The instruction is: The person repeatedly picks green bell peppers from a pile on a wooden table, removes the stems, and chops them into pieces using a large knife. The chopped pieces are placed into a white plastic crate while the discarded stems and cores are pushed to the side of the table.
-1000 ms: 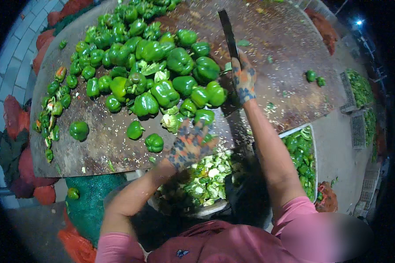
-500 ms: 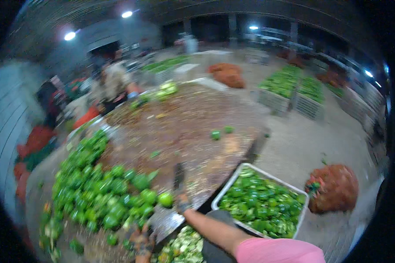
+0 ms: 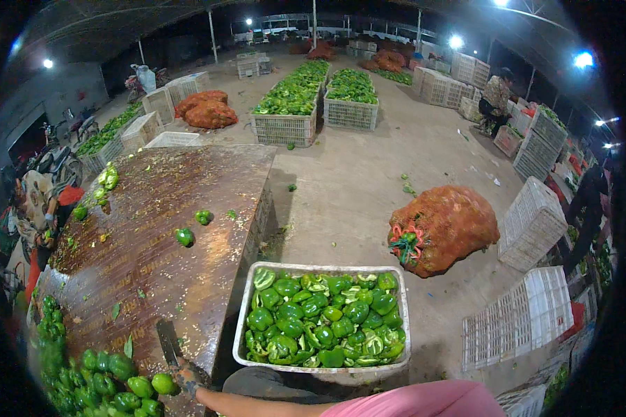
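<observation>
My right hand [image 3: 189, 379] is at the table's near right edge, closed around a knife [image 3: 167, 341] whose broad dark blade points away over the wooden table top [image 3: 167, 267]. Just left of that hand lies a heap of whole green bell peppers [image 3: 104, 386]. Two more peppers rest farther up the table, one being this round green pepper [image 3: 185, 237]. Against the table's right side stands a white crate [image 3: 405, 316] filled with cut green bell pepper pieces [image 3: 327, 316]. My left hand is out of the picture.
A large orange mesh sack [image 3: 452, 226] sits on the floor beyond the crate. Pale plastic crates [image 3: 515, 320] stand at the right, and crates of green peppers [image 3: 292, 97] farther off. One person [image 3: 497, 101] is at the far right; another person [image 3: 38, 201] is at the table's left.
My view has swung to the right, so the table now lies at the left and the crate near the middle. My left hand has gone out of view. The right hand keeps the knife.
</observation>
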Motion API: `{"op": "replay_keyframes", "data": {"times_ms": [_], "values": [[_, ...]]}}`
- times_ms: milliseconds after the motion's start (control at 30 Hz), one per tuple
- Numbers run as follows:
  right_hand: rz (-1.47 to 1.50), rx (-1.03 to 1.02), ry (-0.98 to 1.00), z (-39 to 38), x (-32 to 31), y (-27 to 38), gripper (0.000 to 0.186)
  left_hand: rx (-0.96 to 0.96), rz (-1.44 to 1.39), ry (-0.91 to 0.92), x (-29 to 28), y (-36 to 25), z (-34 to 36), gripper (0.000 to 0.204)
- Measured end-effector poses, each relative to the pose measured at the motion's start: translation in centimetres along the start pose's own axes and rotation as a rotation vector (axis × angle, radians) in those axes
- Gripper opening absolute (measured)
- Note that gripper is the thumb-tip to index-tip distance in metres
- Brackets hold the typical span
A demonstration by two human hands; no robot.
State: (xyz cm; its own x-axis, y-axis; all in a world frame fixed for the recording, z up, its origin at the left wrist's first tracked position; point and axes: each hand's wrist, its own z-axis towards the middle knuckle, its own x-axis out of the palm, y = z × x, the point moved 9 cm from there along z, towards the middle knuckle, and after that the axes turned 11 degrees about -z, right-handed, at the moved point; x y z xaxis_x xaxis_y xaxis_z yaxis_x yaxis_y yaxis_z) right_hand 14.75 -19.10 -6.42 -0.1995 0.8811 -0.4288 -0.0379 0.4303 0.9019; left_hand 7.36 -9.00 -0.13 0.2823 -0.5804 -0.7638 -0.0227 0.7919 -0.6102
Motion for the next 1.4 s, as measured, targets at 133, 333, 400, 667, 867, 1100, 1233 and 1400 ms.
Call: {"op": "replay_keyframes", "data": {"times_ms": [133,333,400,667,867,1100,1233,1400], "values": [[0.003,-0.008,0.013,0.3,-1.0,-0.3,0.03,-0.013,0.011,-0.002,1.0,-0.5,0.7,0.04],[-0.008,-0.024,0.042,0.2,-1.2,-0.7,0.03,-0.035,0.019,-0.031,1.5,-0.2,0.8,0.041],[-0.004,-0.016,0.048,0.0,-0.7,-0.7,0.03,-0.04,0.023,-0.04,1.4,0.0,0.5,0.041],[-0.056,-0.048,0.074,-1.6,1.4,-0.1,0.03,-0.052,-0.013,-0.119,0.8,2.1,-1.7,0.042],[-0.205,-0.062,0.009,-3.8,3.4,-2.0,0.031,-0.072,-0.039,-0.271,1.2,8.8,-4.7,0.043],[-0.677,-0.1,-0.007,-4.6,-1.5,2.3,0.038,0.028,-0.398,-0.245,-3.5,5.7,-1.6,0.053],[-0.665,-0.224,0.074,-6.4,-2.2,7.1,0.019,-0.013,-0.414,-0.417,-3.9,7.6,-3.6,0.046],[-0.957,-0.358,0.256,-7.5,2.3,2.8,0.023,-0.065,-0.465,-0.506,-2.9,6.1,-3.6,0.04]]}}
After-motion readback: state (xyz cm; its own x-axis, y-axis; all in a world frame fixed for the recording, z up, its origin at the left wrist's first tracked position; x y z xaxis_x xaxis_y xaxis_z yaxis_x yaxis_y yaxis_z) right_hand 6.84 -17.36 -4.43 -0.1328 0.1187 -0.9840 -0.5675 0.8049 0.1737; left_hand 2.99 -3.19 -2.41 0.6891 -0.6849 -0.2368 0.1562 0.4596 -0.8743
